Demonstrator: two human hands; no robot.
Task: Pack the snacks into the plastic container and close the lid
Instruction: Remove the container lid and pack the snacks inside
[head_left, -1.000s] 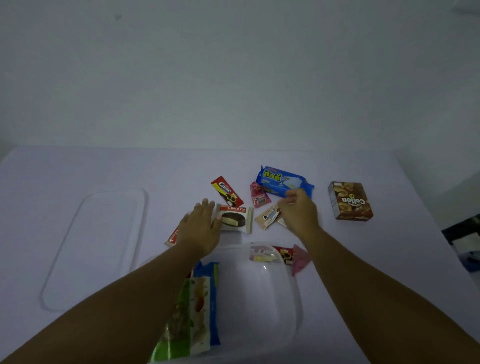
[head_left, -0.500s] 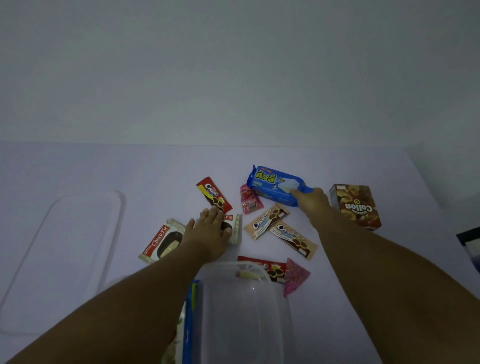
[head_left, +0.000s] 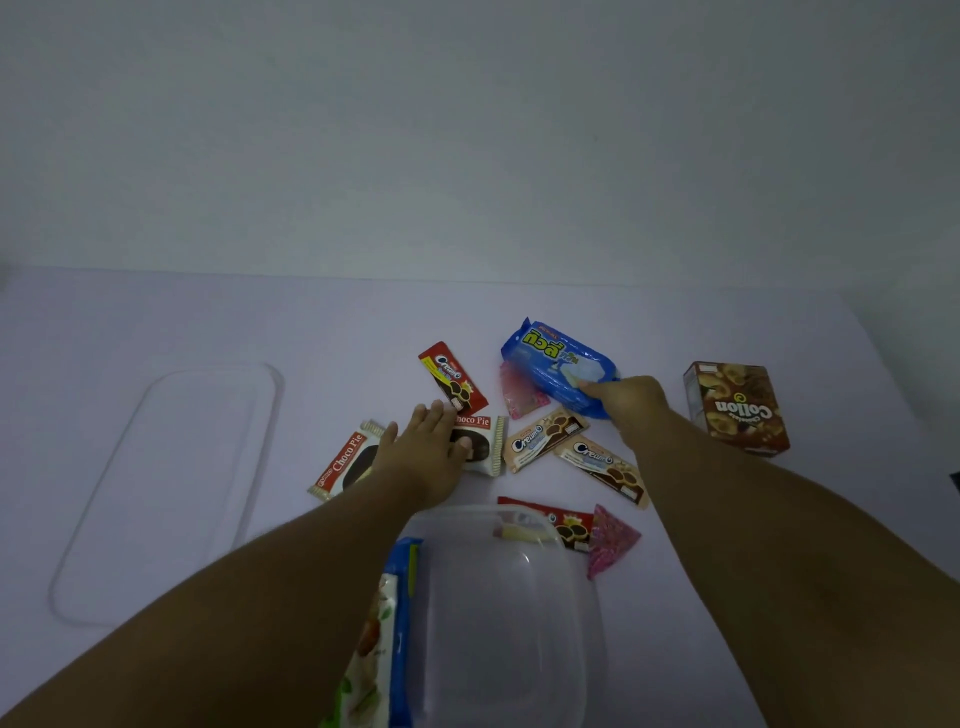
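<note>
1. Right hand (head_left: 626, 402) now closes its fingers on the near end of the blue crinkly foil biscuit pack (head_left: 556, 366), no longer just reaching.
2. Left hand (head_left: 423, 457) stays flat, fingers spread, on the white Choco Pie wrapper (head_left: 480, 441).
3. Clear plastic container (head_left: 504, 613) sits behind both hands, lid (head_left: 166, 488) left of the left hand.

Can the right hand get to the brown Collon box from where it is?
Probably yes. The right hand rests on the blue packet, and the brown box stands just to its right on bare table, nothing between them. It would have to leave the packet first.
</note>
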